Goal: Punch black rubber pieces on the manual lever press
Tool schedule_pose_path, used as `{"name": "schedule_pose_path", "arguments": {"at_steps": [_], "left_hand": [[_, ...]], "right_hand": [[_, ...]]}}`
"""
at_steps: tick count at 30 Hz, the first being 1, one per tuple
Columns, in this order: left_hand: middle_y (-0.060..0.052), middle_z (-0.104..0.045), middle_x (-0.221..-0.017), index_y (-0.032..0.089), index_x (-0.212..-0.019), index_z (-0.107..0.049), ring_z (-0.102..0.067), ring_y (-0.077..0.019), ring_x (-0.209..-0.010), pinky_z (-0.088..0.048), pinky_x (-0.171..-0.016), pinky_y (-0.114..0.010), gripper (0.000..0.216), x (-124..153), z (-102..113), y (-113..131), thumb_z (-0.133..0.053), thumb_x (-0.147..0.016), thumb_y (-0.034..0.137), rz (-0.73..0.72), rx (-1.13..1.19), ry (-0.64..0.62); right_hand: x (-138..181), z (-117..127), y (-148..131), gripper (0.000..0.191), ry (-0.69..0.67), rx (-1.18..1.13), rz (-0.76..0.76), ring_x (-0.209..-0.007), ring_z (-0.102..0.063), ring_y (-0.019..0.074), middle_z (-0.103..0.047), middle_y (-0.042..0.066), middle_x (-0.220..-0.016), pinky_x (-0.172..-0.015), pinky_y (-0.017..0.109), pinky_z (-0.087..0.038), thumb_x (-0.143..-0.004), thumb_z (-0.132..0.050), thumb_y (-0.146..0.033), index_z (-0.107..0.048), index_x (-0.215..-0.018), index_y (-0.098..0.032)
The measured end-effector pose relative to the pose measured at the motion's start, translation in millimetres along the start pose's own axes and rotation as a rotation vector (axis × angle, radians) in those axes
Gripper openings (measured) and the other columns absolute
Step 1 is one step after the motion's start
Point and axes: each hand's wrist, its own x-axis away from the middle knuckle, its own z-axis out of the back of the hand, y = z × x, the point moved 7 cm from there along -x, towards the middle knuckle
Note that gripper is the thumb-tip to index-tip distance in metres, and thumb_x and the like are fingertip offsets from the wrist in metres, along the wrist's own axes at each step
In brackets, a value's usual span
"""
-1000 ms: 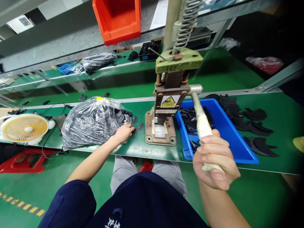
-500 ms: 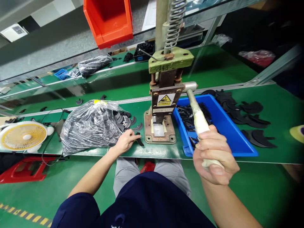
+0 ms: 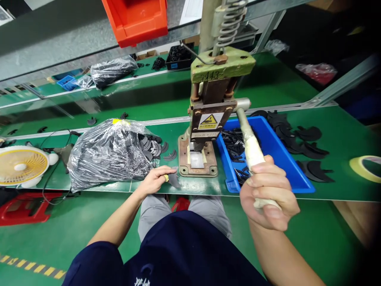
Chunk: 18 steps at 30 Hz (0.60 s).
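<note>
My left hand pinches a curved black piece just above the bench's front edge, left of the press base. Wrapped around the taped lever handle of a hand press is my right hand. On the press base lies a small pale block under the ram. A clear plastic bag full of curved black pieces rests left of my left hand, with loose pieces spilling from its mouth.
A blue bin with thin black parts stands right of the press. Curved black pieces lie beyond it, near a tape roll. A fan is at the left; an orange bin sits on the shelf above.
My left hand has picked up the curved black piece from the bench and now holds it tilted. My right hand keeps its hold on the lever. The view has shifted slightly.
</note>
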Motion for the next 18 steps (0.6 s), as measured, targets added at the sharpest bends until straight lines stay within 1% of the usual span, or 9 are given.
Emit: {"name": "schedule_pose_path", "arguments": {"at_steps": [3,5,8,10,11,13,15,17,18], "left_hand": [[-0.011,-0.071,-0.117,0.019,-0.117,-0.076,-0.067,-0.0212,-0.102,-0.059,-0.080,-0.034,0.044,-3,-5,-5,-0.049,-0.082,0.015,0.060,0.115,-0.034],[-0.012,-0.070,-0.120,0.019,-0.117,-0.076,-0.067,-0.0217,-0.102,-0.060,-0.074,-0.032,0.045,-5,-6,-6,-0.050,-0.081,0.016,0.079,0.184,-0.050],[-0.012,-0.071,-0.118,0.018,-0.114,-0.077,-0.067,-0.0233,-0.104,-0.060,-0.075,-0.031,0.038,-9,-5,-2,-0.056,-0.081,0.020,0.079,0.227,-0.047],[-0.013,-0.070,-0.116,0.016,-0.110,-0.076,-0.070,-0.0239,-0.100,-0.060,-0.074,-0.031,0.032,-14,-6,-3,-0.064,-0.083,0.028,0.112,0.282,-0.036],[-0.013,-0.071,-0.114,0.015,-0.108,-0.075,-0.071,-0.0235,-0.095,-0.060,-0.072,-0.031,0.032,-16,-8,-5,-0.068,-0.082,0.033,0.147,0.328,-0.023],[-0.011,-0.071,-0.104,0.014,-0.108,-0.070,-0.074,-0.0215,-0.082,-0.060,-0.066,-0.030,0.041,-22,-12,-11,-0.077,-0.077,0.040,0.229,0.420,0.031],[-0.006,-0.070,-0.091,0.015,-0.112,-0.063,-0.074,-0.0197,-0.070,-0.058,-0.058,-0.027,0.055,-31,-14,-16,-0.084,-0.069,0.042,0.285,0.478,0.121],[-0.001,-0.068,-0.084,0.017,-0.118,-0.057,-0.073,-0.0185,-0.065,-0.055,-0.052,-0.024,0.069,-43,-13,-18,-0.090,-0.062,0.041,0.310,0.496,0.218],[-0.001,-0.068,-0.083,0.016,-0.117,-0.057,-0.073,-0.0181,-0.064,-0.054,-0.050,-0.022,0.072,-50,-12,-19,-0.091,-0.058,0.039,0.322,0.498,0.257]], "right_hand": [[0,0,0,0.020,0.001,0.009,0.004,-0.077,-0.061,0.0215,-0.058,0.001,-0.061,-0.092,0.052,-0.046,-0.075,-0.044,-0.032,-0.058,-0.065,-0.021],[1,0,0,0.020,-0.016,0.032,-0.004,-0.076,-0.060,0.0216,-0.058,0.000,-0.062,-0.092,0.054,-0.046,-0.077,-0.043,-0.032,-0.057,-0.066,-0.022],[1,0,0,0.023,-0.024,0.057,-0.013,-0.074,-0.060,0.0214,-0.057,0.000,-0.061,-0.092,0.055,-0.046,-0.079,-0.041,-0.034,-0.057,-0.066,-0.023],[1,1,0,0.024,-0.025,0.062,-0.031,-0.075,-0.061,0.0211,-0.057,-0.001,-0.061,-0.093,0.054,-0.046,-0.080,-0.041,-0.035,-0.056,-0.064,-0.023],[0,1,0,0.024,-0.029,0.062,-0.042,-0.076,-0.061,0.0212,-0.057,0.000,-0.062,-0.093,0.054,-0.045,-0.080,-0.042,-0.034,-0.056,-0.064,-0.023],[0,0,0,0.021,-0.036,0.059,-0.054,-0.077,-0.061,0.0216,-0.058,0.000,-0.063,-0.094,0.055,-0.045,-0.078,-0.043,-0.033,-0.057,-0.065,-0.023],[1,0,0,0.020,-0.036,0.053,-0.053,-0.077,-0.061,0.0218,-0.058,0.000,-0.063,-0.094,0.055,-0.045,-0.078,-0.044,-0.032,-0.058,-0.067,-0.023],[1,0,-1,0.019,-0.035,0.046,-0.046,-0.077,-0.061,0.0216,-0.058,0.000,-0.063,-0.094,0.054,-0.045,-0.078,-0.044,-0.032,-0.058,-0.068,-0.023],[1,0,-1,0.020,-0.039,0.044,-0.043,-0.078,-0.061,0.0217,-0.058,0.000,-0.063,-0.095,0.054,-0.045,-0.078,-0.044,-0.032,-0.058,-0.068,-0.023]]}}
